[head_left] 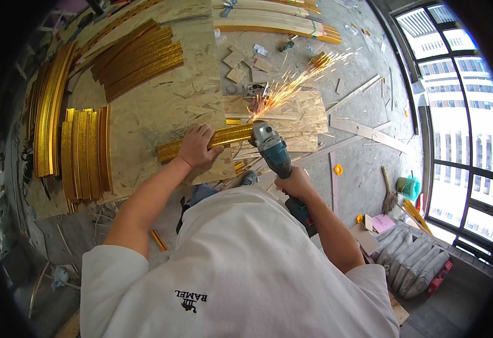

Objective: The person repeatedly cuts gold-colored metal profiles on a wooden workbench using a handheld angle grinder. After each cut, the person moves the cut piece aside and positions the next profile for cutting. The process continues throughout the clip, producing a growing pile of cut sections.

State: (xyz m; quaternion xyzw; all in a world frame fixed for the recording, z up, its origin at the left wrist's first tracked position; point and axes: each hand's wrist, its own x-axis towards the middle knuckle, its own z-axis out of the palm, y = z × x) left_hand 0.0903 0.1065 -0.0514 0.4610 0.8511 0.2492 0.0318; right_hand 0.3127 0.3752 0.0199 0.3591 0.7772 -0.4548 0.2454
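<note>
My right hand (295, 183) is wrapped around the handle of a teal and black angle grinder (274, 151). The grinder's head sits at the right end of a gold trim strip (232, 134), and sparks (291, 84) fly from it toward the far right. My left hand (197, 147) grips the strip and presses it down on the wood-chip board worktop (145, 107), its thumb along the near side. The strip juts past the worktop's right edge. The cutting disc's contact with the strip is mostly hidden by the grinder head.
Stacks of gold trim strips (83, 152) lie on the worktop's left, and more strips (139, 59) behind them. Beyond its right edge, wood offcuts (235, 59) and long boards (365, 132) litter the concrete floor. A broom (388, 194) and grey bundle (412, 259) lie near the windows.
</note>
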